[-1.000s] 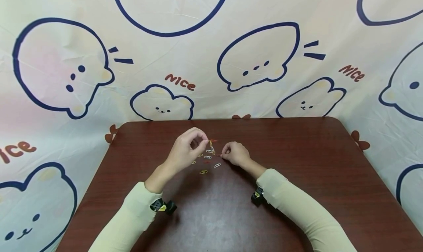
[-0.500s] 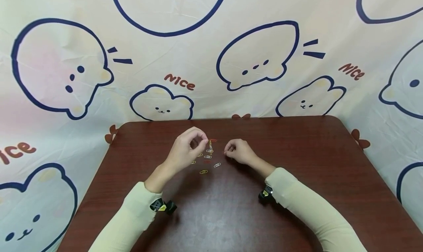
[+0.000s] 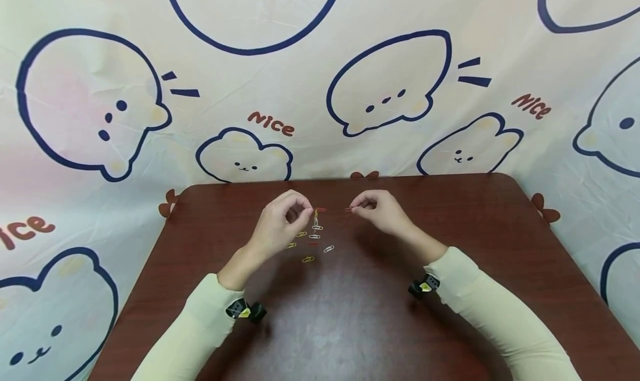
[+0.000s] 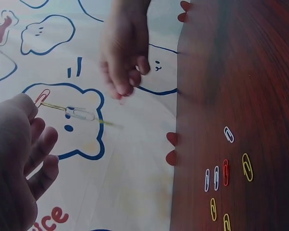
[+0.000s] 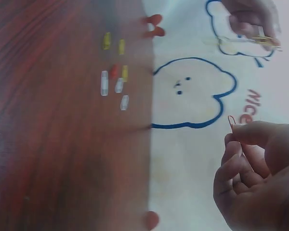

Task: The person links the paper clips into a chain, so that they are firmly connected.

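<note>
My left hand point(image 3: 280, 220) pinches a red paper clip point(image 4: 42, 97) between thumb and fingertips, above the table. From that clip hangs a short chain: a yellow paper clip point(image 4: 53, 106), then a white paper clip point(image 4: 81, 113), then a blurred yellow one point(image 4: 107, 122) at the end. Off to the right, my right hand point(image 3: 384, 210) is raised level with the left. Another red paper clip point(image 5: 231, 122) pokes up from its thumb and fingertip. A gap separates this clip from the chain in the head view.
Loose paper clips lie on the brown table point(image 3: 320, 325) below the hands: several yellow point(image 4: 248, 167), several white point(image 4: 229, 134) and a red one point(image 4: 226, 172). A printed cloth point(image 3: 310, 92) hangs behind the table's far edge.
My right hand has drawn away from the chain's lower end, moving right and then up, with the red paper clip. My left hand has stayed nearly in place, and the chain now hangs straighter.
</note>
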A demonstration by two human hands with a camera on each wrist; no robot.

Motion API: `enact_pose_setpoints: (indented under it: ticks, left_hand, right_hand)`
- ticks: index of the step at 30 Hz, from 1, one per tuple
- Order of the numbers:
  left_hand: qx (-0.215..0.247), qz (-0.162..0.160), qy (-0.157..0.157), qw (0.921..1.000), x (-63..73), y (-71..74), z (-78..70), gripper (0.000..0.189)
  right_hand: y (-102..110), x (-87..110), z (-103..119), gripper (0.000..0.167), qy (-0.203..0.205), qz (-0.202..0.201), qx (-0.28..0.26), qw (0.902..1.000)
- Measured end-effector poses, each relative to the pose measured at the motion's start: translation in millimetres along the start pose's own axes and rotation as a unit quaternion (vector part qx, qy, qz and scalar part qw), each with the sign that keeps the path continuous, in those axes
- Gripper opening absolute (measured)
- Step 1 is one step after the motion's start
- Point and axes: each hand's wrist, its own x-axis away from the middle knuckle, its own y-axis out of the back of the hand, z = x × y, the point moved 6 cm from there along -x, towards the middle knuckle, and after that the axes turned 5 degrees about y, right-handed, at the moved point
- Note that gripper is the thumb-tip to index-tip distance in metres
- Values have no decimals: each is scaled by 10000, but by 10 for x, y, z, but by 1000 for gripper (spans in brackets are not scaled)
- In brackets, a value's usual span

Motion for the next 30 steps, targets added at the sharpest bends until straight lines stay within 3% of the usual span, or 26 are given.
enact_pose_setpoints:
  ticks: [6, 11, 30]
  left_hand:
    - [-78, -29, 16, 10000, -7, 1, 17, 8]
    - [-99, 23, 122, 9999, -2, -1, 30, 7]
    - [-57, 84, 145, 9998, 6, -3, 8, 5]
  right_hand:
    - [178, 45, 217, 9, -124, -82, -362, 9992]
    - [205, 74, 391, 11, -57, -97, -753, 9971]
    - [-116, 33, 752, 6, 429, 235, -1251, 9909]
